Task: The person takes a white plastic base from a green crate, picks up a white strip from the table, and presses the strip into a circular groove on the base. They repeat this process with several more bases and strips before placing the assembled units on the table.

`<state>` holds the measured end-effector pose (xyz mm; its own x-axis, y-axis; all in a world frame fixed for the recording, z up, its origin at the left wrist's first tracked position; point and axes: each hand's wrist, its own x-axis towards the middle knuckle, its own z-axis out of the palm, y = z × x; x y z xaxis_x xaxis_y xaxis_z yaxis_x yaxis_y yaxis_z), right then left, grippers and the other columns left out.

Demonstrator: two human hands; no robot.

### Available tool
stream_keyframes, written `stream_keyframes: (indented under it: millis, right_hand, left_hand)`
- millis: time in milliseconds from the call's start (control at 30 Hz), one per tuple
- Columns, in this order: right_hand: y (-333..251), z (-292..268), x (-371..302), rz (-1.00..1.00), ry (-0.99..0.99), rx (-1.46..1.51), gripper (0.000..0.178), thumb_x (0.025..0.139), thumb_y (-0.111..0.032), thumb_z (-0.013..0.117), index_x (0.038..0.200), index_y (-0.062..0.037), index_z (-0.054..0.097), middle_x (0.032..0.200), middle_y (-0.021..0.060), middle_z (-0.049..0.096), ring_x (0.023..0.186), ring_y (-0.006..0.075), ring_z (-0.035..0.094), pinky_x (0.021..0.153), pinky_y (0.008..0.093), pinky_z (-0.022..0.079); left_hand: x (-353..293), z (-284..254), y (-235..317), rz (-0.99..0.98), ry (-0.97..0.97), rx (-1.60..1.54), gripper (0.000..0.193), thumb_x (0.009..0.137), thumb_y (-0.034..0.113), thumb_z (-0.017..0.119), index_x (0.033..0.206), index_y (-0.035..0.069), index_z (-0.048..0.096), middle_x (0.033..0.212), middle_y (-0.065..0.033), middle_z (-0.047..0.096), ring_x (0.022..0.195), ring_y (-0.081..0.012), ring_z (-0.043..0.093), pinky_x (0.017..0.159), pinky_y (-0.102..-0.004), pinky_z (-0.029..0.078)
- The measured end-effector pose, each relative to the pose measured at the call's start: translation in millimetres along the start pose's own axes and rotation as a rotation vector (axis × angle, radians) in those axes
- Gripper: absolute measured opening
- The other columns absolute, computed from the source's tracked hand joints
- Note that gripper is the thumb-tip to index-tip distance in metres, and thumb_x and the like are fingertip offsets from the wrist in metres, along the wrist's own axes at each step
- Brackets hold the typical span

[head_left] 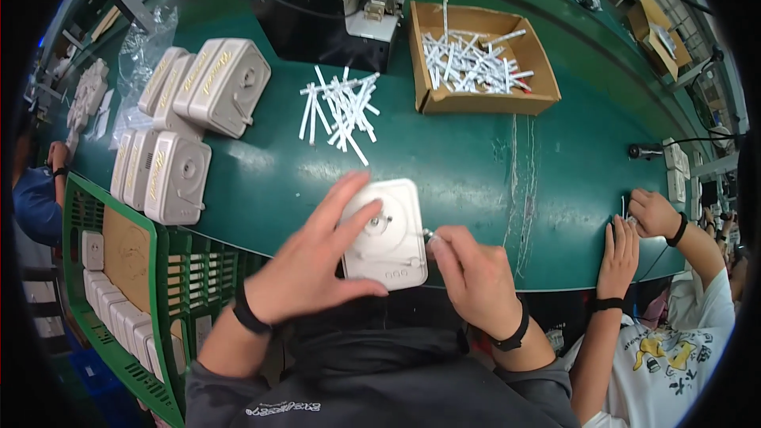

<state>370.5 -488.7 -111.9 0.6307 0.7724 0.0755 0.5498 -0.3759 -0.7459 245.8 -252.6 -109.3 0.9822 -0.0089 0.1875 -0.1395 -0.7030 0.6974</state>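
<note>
A white, rounded box shaped like a small record player (396,246) is in front of me at the table's near edge, its face with a round disc and small arm turned up. My left hand (313,254) grips it from the left, with fingers over the face and the thumb along the lower edge. At its right side my right hand (479,277) is closed in a pinch on a small shiny piece (429,234), too small to name. Beyond the box lies a loose pile of white paper strips (341,111).
Similar white boxes (178,178) stand stacked at left. A green crate (162,301) holds more of them below. A cardboard box (487,103) of white strips and a black machine (317,24) stand behind. At right, a co-worker's hands (634,230) work on the green table (444,158).
</note>
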Motion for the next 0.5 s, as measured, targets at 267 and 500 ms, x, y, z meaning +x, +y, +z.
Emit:
stream_keyframes:
  millis: [267,500]
  right_hand:
    - [-0.8,-28.4,16.5,0.008,0.010,0.298,0.012,0.109,-0.008,0.061,0.113,0.0020,0.067,0.090,0.0121,0.078,0.078,0.0220,0.079,0.070,0.0352,0.060]
    - [33.0,-19.7,96.7,-0.244,0.190,0.041,0.015,0.109,-0.012,0.060,0.115,0.0006,0.067,0.087,0.0124,0.076,0.069,0.0258,0.072,0.065,0.0368,0.056]
  left_hand:
    - [34.6,-18.1,-15.1,-0.034,0.099,0.102,0.060,0.079,0.017,0.093,0.132,0.003,0.070,0.151,-0.0181,0.061,0.139,-0.0408,0.061,0.113,-0.0474,0.052]
    - [44.8,27.9,5.2,-0.100,0.383,0.282,0.030,0.083,0.013,0.088,0.107,0.002,0.073,0.129,-0.0146,0.071,0.121,-0.0373,0.068,0.100,-0.0458,0.056]
